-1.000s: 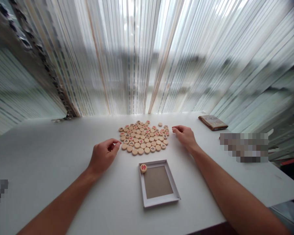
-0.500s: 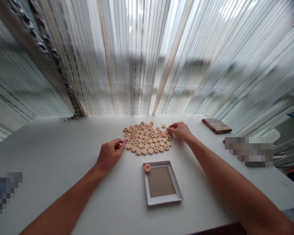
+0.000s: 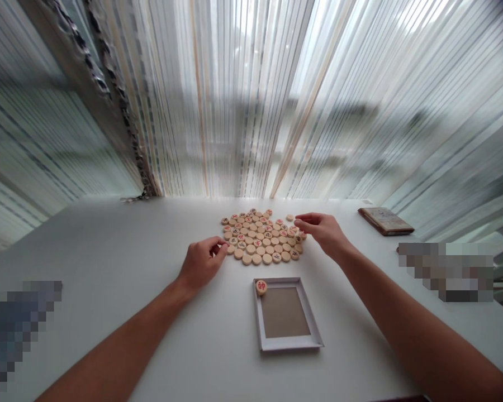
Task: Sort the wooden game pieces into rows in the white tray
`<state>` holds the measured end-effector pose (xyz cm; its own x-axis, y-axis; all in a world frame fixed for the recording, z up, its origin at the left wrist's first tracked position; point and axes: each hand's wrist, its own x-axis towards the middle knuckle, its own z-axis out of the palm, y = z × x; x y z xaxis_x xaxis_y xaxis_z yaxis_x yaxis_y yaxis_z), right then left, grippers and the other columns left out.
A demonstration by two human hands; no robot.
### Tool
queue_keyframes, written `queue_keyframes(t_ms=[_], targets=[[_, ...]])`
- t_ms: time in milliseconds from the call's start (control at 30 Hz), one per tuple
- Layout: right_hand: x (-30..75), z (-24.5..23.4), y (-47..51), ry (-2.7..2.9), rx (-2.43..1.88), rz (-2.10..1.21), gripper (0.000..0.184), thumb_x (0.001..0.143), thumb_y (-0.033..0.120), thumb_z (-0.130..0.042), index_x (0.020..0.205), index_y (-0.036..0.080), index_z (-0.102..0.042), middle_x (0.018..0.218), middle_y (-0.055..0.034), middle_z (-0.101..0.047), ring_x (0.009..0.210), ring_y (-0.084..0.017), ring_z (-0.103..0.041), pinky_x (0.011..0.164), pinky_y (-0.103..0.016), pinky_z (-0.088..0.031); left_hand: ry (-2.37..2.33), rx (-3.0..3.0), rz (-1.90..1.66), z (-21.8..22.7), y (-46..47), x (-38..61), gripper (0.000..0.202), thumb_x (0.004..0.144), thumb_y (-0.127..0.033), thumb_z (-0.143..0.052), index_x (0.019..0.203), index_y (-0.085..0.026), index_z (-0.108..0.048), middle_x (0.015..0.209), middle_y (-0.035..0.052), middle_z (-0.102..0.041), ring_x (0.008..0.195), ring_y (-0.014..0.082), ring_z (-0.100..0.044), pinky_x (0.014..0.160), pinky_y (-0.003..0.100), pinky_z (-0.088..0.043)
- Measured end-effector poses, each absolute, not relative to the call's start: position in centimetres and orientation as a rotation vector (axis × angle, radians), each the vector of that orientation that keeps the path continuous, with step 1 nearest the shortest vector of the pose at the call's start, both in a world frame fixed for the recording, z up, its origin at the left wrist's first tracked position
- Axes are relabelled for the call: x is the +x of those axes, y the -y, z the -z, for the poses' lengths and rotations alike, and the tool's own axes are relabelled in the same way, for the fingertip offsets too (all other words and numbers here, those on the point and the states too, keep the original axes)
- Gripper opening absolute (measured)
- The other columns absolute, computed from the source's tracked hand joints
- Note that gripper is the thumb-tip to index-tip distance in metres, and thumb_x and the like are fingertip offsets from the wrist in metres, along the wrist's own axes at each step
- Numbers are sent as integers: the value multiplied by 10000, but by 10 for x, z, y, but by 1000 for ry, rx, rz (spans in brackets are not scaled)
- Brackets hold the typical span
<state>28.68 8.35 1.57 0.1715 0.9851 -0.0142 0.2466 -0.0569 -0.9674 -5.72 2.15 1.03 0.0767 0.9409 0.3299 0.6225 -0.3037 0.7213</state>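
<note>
Several round wooden chess discs [image 3: 262, 237] lie packed flat on the white table [image 3: 109, 268], some marked red or black. My left hand [image 3: 202, 262] rests at the cluster's left edge, fingers curled with nothing seen in them. My right hand [image 3: 324, 231] is at the cluster's right edge, thumb and fingers pinched on one disc [image 3: 298, 228]. A shallow white box tray [image 3: 287, 314] with a brown floor lies nearer to me. It holds one red-marked disc [image 3: 261, 287] in its far left corner.
A brown flat box [image 3: 384, 220] lies at the table's far right. Striped sheer curtains hang behind the table's far edge. Blurred-out patches sit at the right and lower left.
My right hand reached in to the cluster's right edge and closed on a disc. My left hand stayed curled by the left edge. The camera view shifted left.
</note>
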Motion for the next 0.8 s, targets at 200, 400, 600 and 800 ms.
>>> queue_keyframes(t_ms=[200, 400, 600, 800], targets=[[228, -18, -22, 1133, -1079, -1376, 468, 614, 420, -1026, 944, 160, -821, 934, -97, -828, 826, -237, -796, 848, -412, -640, -1393, 1872, -1078, -17, -2, -37, 252, 915, -380, -667, 921, -179, -818, 765, 44, -769, 640, 173, -621, 619, 280, -456], [203, -22, 15, 1069, -908, -1582, 360, 669, 383, -1009, 919, 176, -853, 865, -73, -830, 747, -188, -762, 808, -370, -634, -1143, 1700, -988, -28, 17, -8, 365, 937, -481, -697, 1064, -160, -814, 917, 96, -817, 694, 174, -676, 611, 274, -532], [204, -23, 26, 1007, -858, -1630, 303, 691, 345, -1006, 903, 185, -858, 833, -48, -823, 734, -153, -749, 760, -293, -633, -1038, 1531, -963, -43, 26, 6, 305, 908, -442, -750, 935, -145, -815, 799, 58, -763, 619, 132, -601, 601, 258, -530], [205, -23, 29, 964, -892, -1628, 297, 659, 349, -1026, 843, 196, -851, 858, -48, -838, 762, -174, -795, 790, -298, -668, -1022, 1354, -1037, -41, 32, 13, 265, 850, -401, -822, 915, -144, -831, 727, 38, -736, 599, 131, -614, 603, 257, -566]])
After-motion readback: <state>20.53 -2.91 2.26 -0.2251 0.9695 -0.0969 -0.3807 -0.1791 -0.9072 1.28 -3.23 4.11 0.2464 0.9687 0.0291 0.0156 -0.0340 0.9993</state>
